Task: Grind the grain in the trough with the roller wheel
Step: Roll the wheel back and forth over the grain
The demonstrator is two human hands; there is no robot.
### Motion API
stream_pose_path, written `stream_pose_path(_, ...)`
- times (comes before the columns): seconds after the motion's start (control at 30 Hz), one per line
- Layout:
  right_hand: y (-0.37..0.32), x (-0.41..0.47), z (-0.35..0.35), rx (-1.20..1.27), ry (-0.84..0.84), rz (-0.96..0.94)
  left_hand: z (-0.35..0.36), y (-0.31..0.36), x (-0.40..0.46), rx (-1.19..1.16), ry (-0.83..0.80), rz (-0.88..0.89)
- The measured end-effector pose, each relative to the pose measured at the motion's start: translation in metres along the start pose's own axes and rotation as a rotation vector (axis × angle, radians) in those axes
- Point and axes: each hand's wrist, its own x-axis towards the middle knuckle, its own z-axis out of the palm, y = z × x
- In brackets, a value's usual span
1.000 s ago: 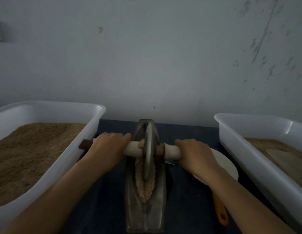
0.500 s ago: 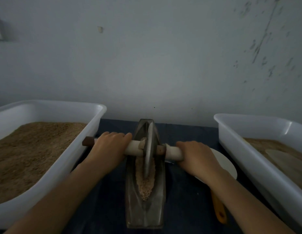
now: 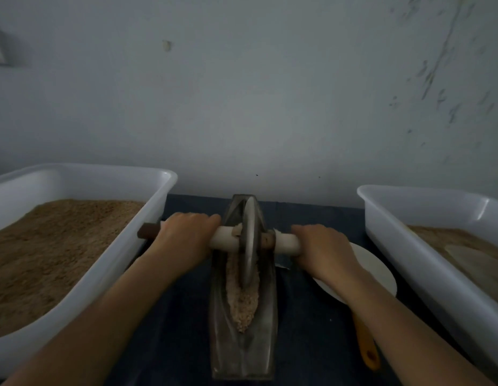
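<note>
The grain [image 3: 243,299] lies in a narrow heap along the groove of the trough [image 3: 243,355], which stands lengthwise at the centre of the bench [image 3: 181,324]. The wheel [image 3: 250,240] stands upright in the groove toward the far end, its lower edge in the grain. An axle [image 3: 225,237] passes through the wheel. The left hand [image 3: 186,238] wraps the axle on its side; the right hand [image 3: 323,246] wraps the other end. Both grips are closed on the axle.

Risks, as a judgement:
- Uneven pressure between the hands would tilt the wheel and jam it against the trough wall.
- A long stroke toward the near end would likely push grain over the tip onto the bench.
- The trough appears unfixed; a hard push may slide it.

A left tub [image 3: 147,218] holding brown meal stands just beside the left hand. A right tub [image 3: 395,218] stands opposite. A plate [image 3: 375,271] and an orange handle [image 3: 367,349] lie under the right forearm.
</note>
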Motion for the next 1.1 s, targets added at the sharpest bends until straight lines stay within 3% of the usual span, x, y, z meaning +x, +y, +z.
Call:
stream_pose_path(0.13,0.003,0.018,0.015,-0.054,0.176,-0.022,0.009,-0.001,0.013,0.053,0.144,-0.035)
stream_pose_path(0.3,0.001,0.015,0.013,-0.063,0.15,-0.025,0.012,0.001,0.007,0.02,0.164,-0.036)
stream_pose_path(0.7,-0.01,-0.037,-0.041,-0.023,-0.341,-0.043,-0.018,0.003,-0.041,-0.058,-0.017,0.042)
stream_pose_path(0.87,-0.006,-0.023,-0.029,-0.011,-0.248,-0.008,-0.007,0.002,-0.03,-0.035,0.076,-0.001)
stream_pose_path(1.0,0.003,0.008,-0.01,-0.052,-0.045,0.0,0.008,-0.004,-0.005,-0.054,0.108,-0.08)
stream_pose_path(1.1,0.005,0.027,-0.001,-0.122,0.096,-0.017,0.016,-0.003,0.004,-0.115,0.218,-0.097)
